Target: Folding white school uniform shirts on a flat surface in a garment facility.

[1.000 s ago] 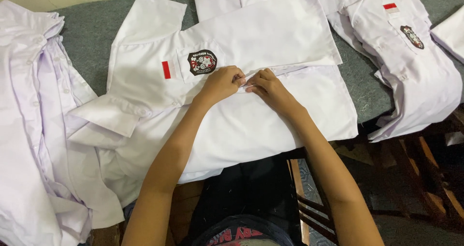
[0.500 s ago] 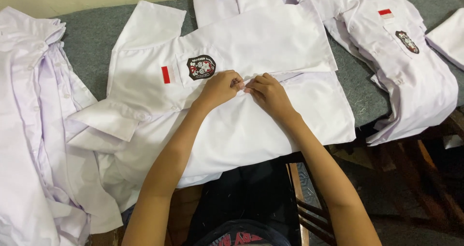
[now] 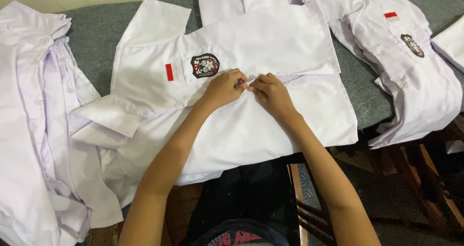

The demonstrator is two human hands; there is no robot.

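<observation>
A: Table [image 3: 96,28] first. What do you have on it?

B: You have a grey cloth-covered table that fills the top of the view. A heap of white shirts [image 3: 34,130] lies at nine o'clock, running down the whole left side.

A: And the middle?

B: Your white shirt [image 3: 251,130] lies spread flat in the centre, its hem hanging over the near table edge at six o'clock. A sleeve reaches up toward eleven o'clock and a cuffed sleeve lies folded out at nine o'clock of it. Another white shirt [image 3: 411,72] lies crumpled at two o'clock, and a folded one [image 3: 241,0] shows its collar at twelve.

A: My hands?

B: Your left hand [image 3: 223,87] and your right hand [image 3: 271,92] meet at the centre of the shirt, fingertips touching. Both are curled closed and pinch the front edge of the cloth between thumb and fingers.

A: Small things?

B: A dark round badge [image 3: 204,65] sits on the chest pocket at ten o'clock of your left hand, very close to it. A small red-and-white patch [image 3: 169,72] lies just beside the badge at nine o'clock.
</observation>
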